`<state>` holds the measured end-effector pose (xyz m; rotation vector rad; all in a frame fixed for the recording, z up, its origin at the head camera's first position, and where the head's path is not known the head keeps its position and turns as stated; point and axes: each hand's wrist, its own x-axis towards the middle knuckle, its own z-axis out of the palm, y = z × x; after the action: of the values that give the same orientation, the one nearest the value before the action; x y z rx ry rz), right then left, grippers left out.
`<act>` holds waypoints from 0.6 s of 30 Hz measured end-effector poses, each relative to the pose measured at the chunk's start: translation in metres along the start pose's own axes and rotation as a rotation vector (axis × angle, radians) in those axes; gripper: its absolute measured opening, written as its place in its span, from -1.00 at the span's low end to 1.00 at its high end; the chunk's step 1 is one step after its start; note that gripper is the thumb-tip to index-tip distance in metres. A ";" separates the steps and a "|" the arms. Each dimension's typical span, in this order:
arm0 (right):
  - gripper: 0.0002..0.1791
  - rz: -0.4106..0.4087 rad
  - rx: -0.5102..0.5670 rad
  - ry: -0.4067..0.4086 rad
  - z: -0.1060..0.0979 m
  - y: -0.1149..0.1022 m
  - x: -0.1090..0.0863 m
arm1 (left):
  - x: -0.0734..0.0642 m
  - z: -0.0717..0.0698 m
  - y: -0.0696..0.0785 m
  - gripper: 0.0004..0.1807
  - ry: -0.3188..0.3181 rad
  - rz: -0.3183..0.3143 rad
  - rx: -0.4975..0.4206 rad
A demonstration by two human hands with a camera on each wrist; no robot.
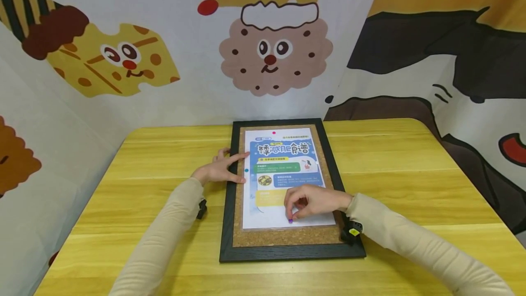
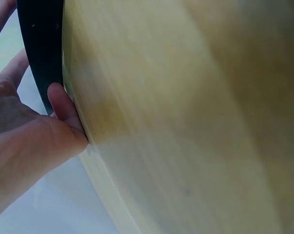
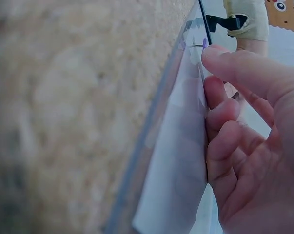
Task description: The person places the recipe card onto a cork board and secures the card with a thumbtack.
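Observation:
A printed poster sheet [image 1: 267, 217] with a clear margin lies on a cork board [image 1: 263, 240] in a black frame [image 1: 291, 254]. In the head view, my right hand [image 1: 312, 201] pinches a purple thumbtack [image 1: 290, 221] between thumb and finger at the sheet's lower middle. The right wrist view shows that thumbtack [image 3: 204, 43] with its thin needle bare, facing the sheet. My left hand [image 1: 219, 168] rests over the frame's left side, fingers spread, thumb and forefinger reaching the sheet's left edge. A red thumbtack [image 1: 274, 133] sits at the sheet's top, a blue one [image 1: 246, 170] at its left edge.
The board lies on a yellow wood-grain table [image 1: 411, 186], its far end close to a cloth wall [image 1: 197, 95] printed with cartoon food. Dark wrist cameras sit on both wrists, the right one [image 1: 351, 231] over the frame's lower right.

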<state>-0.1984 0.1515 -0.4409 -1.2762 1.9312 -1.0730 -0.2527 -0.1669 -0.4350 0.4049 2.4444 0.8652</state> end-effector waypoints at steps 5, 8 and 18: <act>-0.89 -0.004 -0.003 -0.001 0.000 0.000 0.000 | 0.000 -0.001 0.001 0.01 0.002 0.001 0.006; -0.89 0.007 -0.018 0.000 0.001 0.000 0.001 | -0.001 -0.001 0.002 0.01 0.002 -0.001 0.001; -0.87 0.053 -0.032 0.001 0.001 -0.004 0.002 | -0.001 -0.002 0.002 0.01 -0.007 0.002 -0.007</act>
<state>-0.1965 0.1483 -0.4383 -1.2342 1.9788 -1.0205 -0.2528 -0.1670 -0.4320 0.4071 2.4340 0.8709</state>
